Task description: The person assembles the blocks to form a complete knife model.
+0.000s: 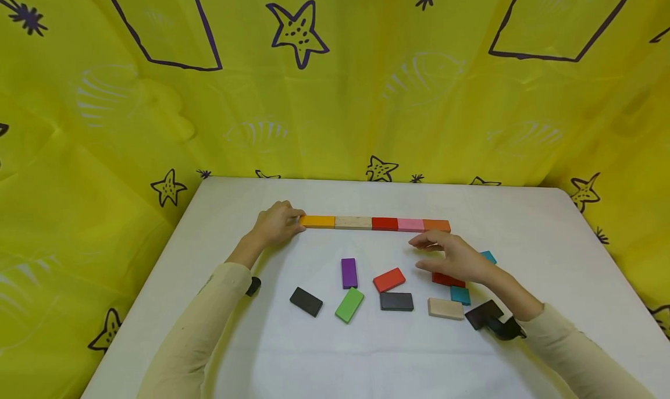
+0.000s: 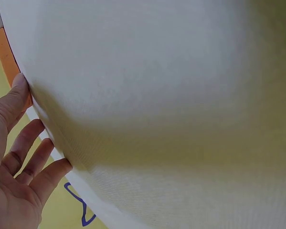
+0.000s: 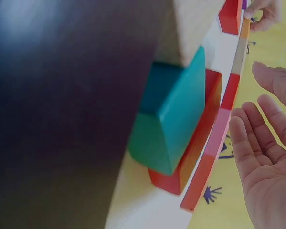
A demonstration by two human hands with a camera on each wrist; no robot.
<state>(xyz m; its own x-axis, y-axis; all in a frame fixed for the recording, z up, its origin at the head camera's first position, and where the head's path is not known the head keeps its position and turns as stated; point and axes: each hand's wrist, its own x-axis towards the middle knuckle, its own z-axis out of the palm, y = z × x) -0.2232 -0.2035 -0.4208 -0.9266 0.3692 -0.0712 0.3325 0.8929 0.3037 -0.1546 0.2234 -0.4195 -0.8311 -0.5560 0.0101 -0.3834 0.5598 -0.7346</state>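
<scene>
A straight row of flat blocks lies end to end across the far part of the table. From left to right come a yellow-orange block [image 1: 318, 221], a speckled beige block [image 1: 353, 223], a red block [image 1: 384, 224], a pink block [image 1: 410, 225] and an orange block [image 1: 437, 225]. My left hand [image 1: 277, 223] pinches the left end of the yellow-orange block, thumb on its near side. My right hand [image 1: 452, 257] is held over the table just in front of the row's right end, thumb and fingers spread, holding nothing. Below it, another red block [image 1: 448, 280] is partly covered.
Loose blocks lie nearer me: purple [image 1: 349, 273], green [image 1: 349, 305], black [image 1: 306, 301], red-orange [image 1: 389, 280], dark grey [image 1: 396, 301] and pale wooden [image 1: 445, 309]. Teal blocks [image 1: 460, 295] and a black block [image 1: 480, 315] lie around the right forearm. A yellow curtain [image 1: 335, 108] hangs behind the table.
</scene>
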